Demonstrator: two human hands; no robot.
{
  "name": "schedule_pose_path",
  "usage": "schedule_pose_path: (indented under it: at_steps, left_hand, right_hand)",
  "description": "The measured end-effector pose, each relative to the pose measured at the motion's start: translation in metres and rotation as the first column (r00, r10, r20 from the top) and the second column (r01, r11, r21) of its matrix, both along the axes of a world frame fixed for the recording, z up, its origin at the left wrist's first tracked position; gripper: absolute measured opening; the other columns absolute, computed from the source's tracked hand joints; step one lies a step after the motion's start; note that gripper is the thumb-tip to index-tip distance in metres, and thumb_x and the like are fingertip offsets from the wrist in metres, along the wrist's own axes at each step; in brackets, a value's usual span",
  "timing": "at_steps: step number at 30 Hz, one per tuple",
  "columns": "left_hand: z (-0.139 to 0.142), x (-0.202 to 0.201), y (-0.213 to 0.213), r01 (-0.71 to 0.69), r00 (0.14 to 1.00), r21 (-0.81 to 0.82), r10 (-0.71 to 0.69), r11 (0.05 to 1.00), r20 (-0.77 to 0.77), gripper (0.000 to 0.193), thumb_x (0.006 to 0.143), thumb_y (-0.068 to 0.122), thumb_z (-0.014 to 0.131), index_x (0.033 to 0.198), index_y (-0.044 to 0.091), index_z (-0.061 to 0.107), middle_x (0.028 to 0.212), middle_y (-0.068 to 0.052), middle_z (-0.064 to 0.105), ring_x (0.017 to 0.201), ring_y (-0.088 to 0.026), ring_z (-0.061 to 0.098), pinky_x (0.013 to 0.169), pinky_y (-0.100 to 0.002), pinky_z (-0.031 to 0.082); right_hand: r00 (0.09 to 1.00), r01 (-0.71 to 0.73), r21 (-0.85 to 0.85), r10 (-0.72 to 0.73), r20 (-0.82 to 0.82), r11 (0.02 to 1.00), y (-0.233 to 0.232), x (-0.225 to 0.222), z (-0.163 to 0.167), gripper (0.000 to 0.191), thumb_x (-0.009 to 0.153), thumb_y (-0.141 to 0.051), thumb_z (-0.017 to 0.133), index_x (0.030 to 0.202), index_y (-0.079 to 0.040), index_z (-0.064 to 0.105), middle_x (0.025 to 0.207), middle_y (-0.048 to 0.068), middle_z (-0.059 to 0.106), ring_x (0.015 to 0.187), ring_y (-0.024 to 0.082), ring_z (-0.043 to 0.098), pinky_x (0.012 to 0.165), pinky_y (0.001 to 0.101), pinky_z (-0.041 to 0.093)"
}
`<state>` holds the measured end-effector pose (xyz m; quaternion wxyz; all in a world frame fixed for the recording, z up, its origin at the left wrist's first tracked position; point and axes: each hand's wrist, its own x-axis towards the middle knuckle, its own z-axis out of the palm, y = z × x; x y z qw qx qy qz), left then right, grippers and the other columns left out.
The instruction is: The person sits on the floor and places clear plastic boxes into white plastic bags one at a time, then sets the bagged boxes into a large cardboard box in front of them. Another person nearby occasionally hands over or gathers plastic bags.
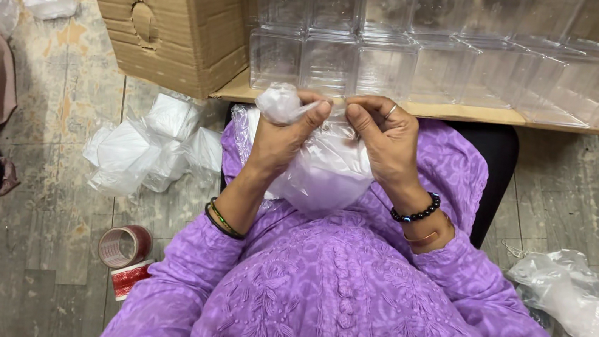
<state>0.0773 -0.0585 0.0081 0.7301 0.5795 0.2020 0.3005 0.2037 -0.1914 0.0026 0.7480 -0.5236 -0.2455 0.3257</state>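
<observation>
Thin, crinkled clear plastic, filled with something soft and white: a rounded bag (326, 168) lying in the lap, between both hands. Left hand (284, 136) pinching a twisted, bunched knot of the film at the bag's top, fingers (314, 113) curled tight around it. Right hand (386, 141) gripping the same gathered neck just beside, thumb and fingertips pressing into the film, a thin ring showing on one finger. Both hands closed on the bag, almost touching at the fingertips.

Wearing a green and dark bangle pair (221, 220) on the left wrist; a string of glossy black beads (416, 209) and a slim gold-toned bangle on the right. Draping over lap and arms, a purple embroidered tunic (344, 303), raised floral stitching and a row of small fabric buttons down the middle.

Sitting just ahead of the hands, a corrugated cardboard carton (173, 20) tipped on its side, open, dented at the handle hole. Stacking inside it in neat rows, rigid transparent square plastic boxes (328, 61), glossy and sharp-edged.

Resting on the worn, grey plank floor (57, 161): a heap of similar white-filled plastic bags (150, 146) at the left, a roll of brown packing tape (124, 246) near the left elbow, and a loose crumpled plastic bag (587, 303) at the right.
</observation>
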Motion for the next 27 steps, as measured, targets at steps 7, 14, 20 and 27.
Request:
schedule_pose_path:
  at_steps: [7, 14, 20, 27]
  left_hand:
    - [-0.011, -0.003, -0.006, -0.034, 0.998, 0.214, 0.045, 0.976, -0.048, 0.048, 0.112, 0.026, 0.076, 0.072, 0.007, 0.059, 0.065, 0.006, 0.052, 0.06, -0.004, 0.045, 0.059, -0.023, 0.036]
    - [-0.016, -0.003, -0.007, -0.054, 0.998, -0.013, 0.054, 0.998, -0.036, 0.022, 0.09, 0.024, 0.083, 0.094, 0.005, 0.072, 0.079, 0.004, 0.066, 0.07, -0.005, 0.056, 0.061, -0.022, 0.045]
    - [-0.013, -0.002, -0.006, -0.001, 0.997, -0.117, 0.009, 0.993, 0.071, 0.022, 0.088, 0.021, 0.086, 0.095, 0.004, 0.073, 0.087, 0.001, 0.071, 0.079, -0.007, 0.063, 0.071, -0.024, 0.051]
    - [-0.012, -0.005, -0.011, -0.08, 0.997, 0.01, 0.081, 0.997, -0.019, 0.02, 0.089, 0.022, 0.082, 0.087, 0.005, 0.071, 0.082, 0.003, 0.068, 0.076, -0.006, 0.06, 0.069, -0.023, 0.049]
  right_hand:
    - [0.978, -0.027, 0.148, -0.004, 0.207, 0.989, -0.006, 0.0, 0.004, 0.017, 0.104, -0.015, 0.072, 0.101, 0.001, 0.071, 0.097, -0.003, 0.066, 0.087, 0.005, 0.055, 0.081, 0.0197, 0.046]
    - [1.0, -0.01, 0.032, 0.01, -0.006, 0.999, -0.007, -0.004, -0.005, 0.018, 0.102, -0.017, 0.07, 0.099, -0.001, 0.075, 0.085, -0.004, 0.069, 0.077, 0.003, 0.056, 0.07, 0.0191, 0.046]
    - [1.0, -0.016, 0.098, 0.018, -0.02, 0.995, -0.01, -0.004, -0.011, 0.015, 0.099, -0.014, 0.076, 0.103, 0.001, 0.075, 0.084, 0.001, 0.071, 0.072, 0.006, 0.058, 0.066, 0.0214, 0.047]
    - [1.0, 0.013, 0.084, -0.013, 0.001, 0.996, -0.013, -0.001, -0.019, 0.02, 0.095, -0.016, 0.077, 0.107, -0.001, 0.075, 0.086, 0.0, 0.072, 0.074, 0.005, 0.059, 0.068, 0.0203, 0.048]
